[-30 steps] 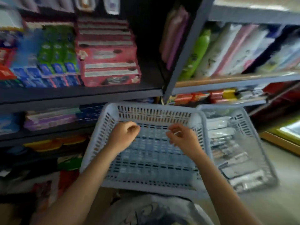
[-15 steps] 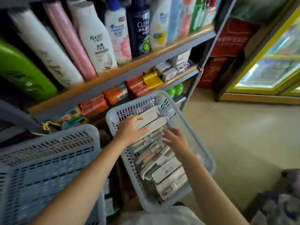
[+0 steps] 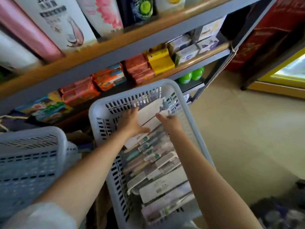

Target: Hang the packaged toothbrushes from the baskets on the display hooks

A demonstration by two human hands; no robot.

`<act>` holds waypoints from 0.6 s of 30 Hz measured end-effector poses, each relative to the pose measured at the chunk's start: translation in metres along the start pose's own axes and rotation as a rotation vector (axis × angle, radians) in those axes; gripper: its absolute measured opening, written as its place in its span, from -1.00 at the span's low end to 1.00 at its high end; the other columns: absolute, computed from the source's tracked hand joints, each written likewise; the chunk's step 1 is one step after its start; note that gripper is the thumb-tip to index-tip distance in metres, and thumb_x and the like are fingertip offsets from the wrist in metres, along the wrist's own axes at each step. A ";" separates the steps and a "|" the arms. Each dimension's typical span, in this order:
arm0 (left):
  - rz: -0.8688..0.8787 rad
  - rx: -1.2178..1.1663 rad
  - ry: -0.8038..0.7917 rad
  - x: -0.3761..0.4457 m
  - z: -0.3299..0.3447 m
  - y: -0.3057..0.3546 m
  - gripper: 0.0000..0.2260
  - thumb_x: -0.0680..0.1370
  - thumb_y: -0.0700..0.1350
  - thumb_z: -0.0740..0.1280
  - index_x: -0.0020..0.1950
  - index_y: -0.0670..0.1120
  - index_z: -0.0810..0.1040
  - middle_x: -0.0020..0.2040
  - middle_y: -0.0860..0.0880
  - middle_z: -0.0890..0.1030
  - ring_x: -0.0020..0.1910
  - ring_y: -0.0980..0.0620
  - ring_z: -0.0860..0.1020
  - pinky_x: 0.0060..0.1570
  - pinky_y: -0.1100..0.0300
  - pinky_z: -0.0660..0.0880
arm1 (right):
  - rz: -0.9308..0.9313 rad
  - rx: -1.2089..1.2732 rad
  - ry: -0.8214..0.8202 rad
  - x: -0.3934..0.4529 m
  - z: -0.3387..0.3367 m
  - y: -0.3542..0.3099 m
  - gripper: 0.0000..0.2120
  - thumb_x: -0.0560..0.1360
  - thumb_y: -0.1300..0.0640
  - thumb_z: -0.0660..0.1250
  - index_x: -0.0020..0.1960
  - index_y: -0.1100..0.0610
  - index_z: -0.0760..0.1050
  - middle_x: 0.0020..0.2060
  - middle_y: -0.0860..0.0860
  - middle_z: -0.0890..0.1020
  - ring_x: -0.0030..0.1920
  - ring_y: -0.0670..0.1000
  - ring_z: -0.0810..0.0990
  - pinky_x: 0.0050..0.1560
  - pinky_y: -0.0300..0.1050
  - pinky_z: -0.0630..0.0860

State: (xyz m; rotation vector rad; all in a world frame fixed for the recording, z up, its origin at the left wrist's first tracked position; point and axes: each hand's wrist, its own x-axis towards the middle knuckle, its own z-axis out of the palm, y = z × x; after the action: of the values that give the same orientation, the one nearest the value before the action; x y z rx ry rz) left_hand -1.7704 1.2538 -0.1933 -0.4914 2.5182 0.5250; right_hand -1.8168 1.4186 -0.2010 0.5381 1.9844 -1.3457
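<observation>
The packaged toothbrushes [image 3: 158,169] lie stacked in the right basket [image 3: 102,106], some face down with the white card back up. The step in hand seems to be the picking of packs at the far end of this basket. The left hand [image 3: 132,124] lies flat with spread fingers on a white pack [image 3: 148,116]; its grip holds nothing. The right hand [image 3: 170,121] reaches to the same pack, but whether its grip has closed on it I cannot tell. The next move probably needs a pinch on one pack's edge, lifting it clear. A second basket [image 3: 33,146] stands to the left, below shelves [image 3: 132,47] with soap and bottles; no display hooks are visible, and the floor [image 3: 239,138] is beige.
</observation>
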 end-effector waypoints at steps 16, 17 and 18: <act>-0.144 -0.532 -0.149 -0.017 -0.022 0.002 -0.23 0.37 -0.09 0.60 0.51 0.02 0.32 0.27 -0.01 0.52 0.10 0.00 0.50 0.05 0.11 0.46 | -0.246 -0.021 -0.169 -0.009 0.004 -0.011 -0.76 0.57 0.08 0.43 -0.23 0.09 0.48 -0.45 -0.19 0.49 -0.43 -0.19 0.41 -0.37 -0.29 0.30; -0.145 -0.570 -0.140 -0.024 -0.027 0.004 -0.25 0.38 -0.09 0.60 0.49 0.03 0.34 0.21 0.01 0.53 0.09 0.00 0.51 0.04 0.12 0.45 | -0.249 0.036 -0.169 -0.018 0.003 -0.013 -0.86 0.56 0.07 0.43 -0.07 0.11 0.52 -0.29 -0.16 0.58 -0.30 -0.18 0.52 -0.29 -0.31 0.39; -0.139 -0.609 -0.127 -0.030 -0.033 0.008 -0.30 0.38 -0.09 0.60 0.45 0.05 0.37 0.16 0.03 0.54 0.07 0.01 0.53 0.03 0.13 0.46 | -0.241 0.099 -0.173 -0.025 0.003 -0.015 -0.77 0.55 0.04 0.45 0.09 0.14 0.50 -0.12 -0.08 0.63 -0.15 -0.13 0.60 -0.17 -0.28 0.49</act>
State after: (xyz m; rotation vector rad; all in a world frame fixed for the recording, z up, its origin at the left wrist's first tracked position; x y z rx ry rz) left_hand -1.7628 1.2527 -0.1488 -0.8134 2.1526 1.2327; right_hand -1.8084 1.4103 -0.1735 0.2212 1.8925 -1.5868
